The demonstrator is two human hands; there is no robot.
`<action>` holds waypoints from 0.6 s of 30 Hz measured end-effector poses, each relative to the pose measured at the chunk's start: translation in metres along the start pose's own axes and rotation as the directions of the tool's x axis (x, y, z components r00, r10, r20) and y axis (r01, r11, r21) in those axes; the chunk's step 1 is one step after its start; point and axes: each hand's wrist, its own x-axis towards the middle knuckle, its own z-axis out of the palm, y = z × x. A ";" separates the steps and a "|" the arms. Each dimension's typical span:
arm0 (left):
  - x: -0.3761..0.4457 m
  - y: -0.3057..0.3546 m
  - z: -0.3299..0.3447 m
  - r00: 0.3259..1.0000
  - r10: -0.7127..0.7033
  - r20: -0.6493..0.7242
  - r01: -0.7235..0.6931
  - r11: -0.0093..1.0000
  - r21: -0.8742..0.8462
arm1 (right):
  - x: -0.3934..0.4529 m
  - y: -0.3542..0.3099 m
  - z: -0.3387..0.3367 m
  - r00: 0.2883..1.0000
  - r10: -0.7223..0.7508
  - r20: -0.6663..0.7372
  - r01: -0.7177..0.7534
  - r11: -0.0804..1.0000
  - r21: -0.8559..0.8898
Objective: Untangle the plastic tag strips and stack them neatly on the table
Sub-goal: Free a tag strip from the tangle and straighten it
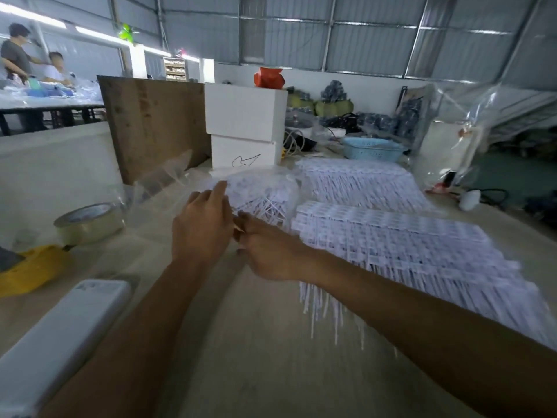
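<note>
Both bare forearms reach in from the near edge toward a tangled heap of white plastic tag strips spilling from a clear plastic bag mid-table. The left hand has loosely straightened fingers over the heap, and the right hand is curled, seemingly pinching a strip (blur hides the grip). Two neat fanned stacks of sorted white strips lie to the right, so I judge much done, with the heap left.
</note>
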 end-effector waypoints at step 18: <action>0.016 0.119 0.052 0.865 0.366 0.344 -0.261 0.913 -0.315 | -0.284 0.208 -0.048 0.492 0.777 -0.393 -0.725 0.615 0.311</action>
